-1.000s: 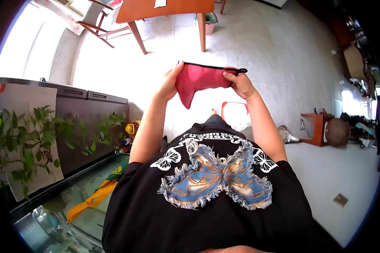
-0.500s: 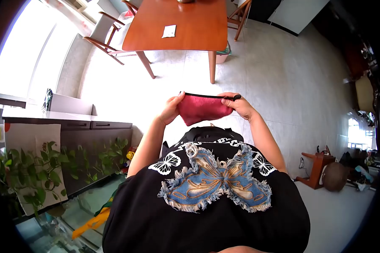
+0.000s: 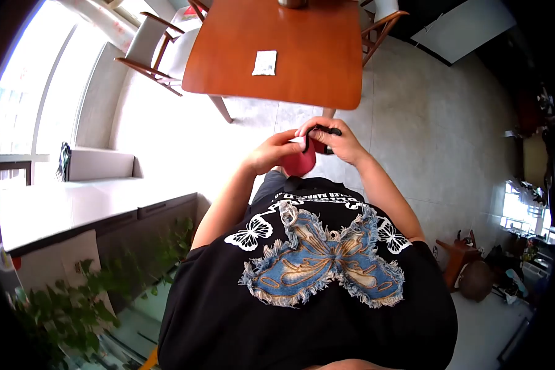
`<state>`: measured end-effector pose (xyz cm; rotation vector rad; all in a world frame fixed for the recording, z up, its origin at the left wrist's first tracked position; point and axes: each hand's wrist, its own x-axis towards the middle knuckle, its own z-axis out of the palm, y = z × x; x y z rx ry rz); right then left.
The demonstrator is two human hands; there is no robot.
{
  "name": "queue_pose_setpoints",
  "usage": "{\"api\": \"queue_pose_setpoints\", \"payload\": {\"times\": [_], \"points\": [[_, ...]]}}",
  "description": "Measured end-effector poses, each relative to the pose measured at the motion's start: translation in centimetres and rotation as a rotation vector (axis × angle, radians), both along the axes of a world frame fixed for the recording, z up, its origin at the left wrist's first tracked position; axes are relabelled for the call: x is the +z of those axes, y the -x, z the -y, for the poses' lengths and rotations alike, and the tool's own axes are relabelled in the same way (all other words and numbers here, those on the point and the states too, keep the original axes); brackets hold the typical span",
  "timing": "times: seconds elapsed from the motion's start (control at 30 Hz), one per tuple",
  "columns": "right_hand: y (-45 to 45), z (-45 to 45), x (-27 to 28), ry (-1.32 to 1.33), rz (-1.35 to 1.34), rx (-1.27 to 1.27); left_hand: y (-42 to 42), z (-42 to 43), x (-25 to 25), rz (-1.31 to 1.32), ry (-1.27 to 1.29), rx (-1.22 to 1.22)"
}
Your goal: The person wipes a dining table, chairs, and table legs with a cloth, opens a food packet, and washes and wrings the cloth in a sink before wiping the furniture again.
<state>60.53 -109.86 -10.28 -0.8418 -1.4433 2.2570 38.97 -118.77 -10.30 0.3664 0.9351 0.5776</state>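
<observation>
Held in front of my body is a dark red cloth pouch with a black strip along its edge. My left hand is closed on one end, its thumb and fingers pinching the cloth near the black strip. My right hand grips the other end, where a black piece sticks out past the thumb. The two hands are close together, with fingertips almost meeting, and the cloth between them is bent and partly hidden by the fingers.
Ahead stands a brown wooden table with a small white packet on it. Chairs flank it. To my left are a white-topped cabinet and a leafy plant. A wooden stool stands at right.
My hands have drawn together, so the pouch that was stretched flat is now folded between them. The table and packet appear nearer and lower in view.
</observation>
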Motion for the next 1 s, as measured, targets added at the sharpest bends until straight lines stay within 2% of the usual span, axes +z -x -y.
{"api": "queue_pose_setpoints", "payload": {"times": [0.07, 0.1, 0.13, 0.2, 0.27, 0.3, 0.33, 0.37, 0.43, 0.47, 0.57, 0.6, 0.67, 0.77, 0.83, 1.0], "points": [[2.2, -2.2, 0.5, -0.068, -0.036, -0.045, 1.1, -3.7, 0.6, -0.056, -0.106, -0.1], [3.0, -3.4, 1.2, -0.148, 0.029, -0.075, 1.7, -5.1, 0.5, -0.104, -0.152, -0.127], [2.8, -0.8, 4.4, -0.125, 0.063, -0.128, 1.6, -3.0, 2.3, -0.148, -0.19, -0.166], [3.9, -2.8, 4.9, -0.249, 0.133, -0.207, 3.3, -4.8, 2.4, -0.202, -0.189, -0.165], [4.9, -4.0, 6.4, -0.086, 0.302, -0.273, 5.3, -6.3, 2.2, -0.228, -0.217, -0.042], [5.0, -4.0, 6.2, -0.08, 0.254, -0.348, 5.7, -6.8, 2.2, -0.248, -0.28, 0.074], [4.8, -4.2, 6.6, -0.079, 0.268, -0.355, 6.5, -7.3, 2.4, -0.38, -0.223, 0.105], [1.3, 1.3, 9.9, -0.13, 0.357, -0.417, 4.5, -2.7, 5.2, -0.373, -0.248, 0.171], [0.5, 0.2, 11.1, -0.187, 0.556, -0.435, 7.0, -4.2, 5.0, -0.314, -0.252, 0.355], [-0.3, -0.2, 10.9, -0.177, 0.544, -0.494, 8.8, -4.9, 4.2, -0.33, -0.196, 0.376], [-4.2, -0.9, 11.9, -0.201, 0.609, -0.637, 11.7, -6.6, 6.4, -0.333, -0.239, 0.464], [-7.6, 3.1, 15.8, -0.268, 0.584, -0.687, 9.9, -2.1, 9.8, -0.327, -0.31, 0.508], [-10.2, 2.4, 16.5, -0.263, 0.549, -0.795, 10.6, -2.5, 10.1, -0.328, -0.322, 0.492], [-12.6, 0.4, 17.6, -0.22, 0.569, -0.695, 10.4, -3.4, 10.1, -0.269, -0.355, 0.484], [-12.6, -1.1, 18.4, -0.346, 0.78, -0.583, 9.8, -3.9, 9.5, -0.282, -0.355, 0.411], [-13.9, -4.6, 14.4, -0.308, 0.774, -0.7, 8.2, -8.4, 6.4, -0.174, -0.34, 0.372]]}}
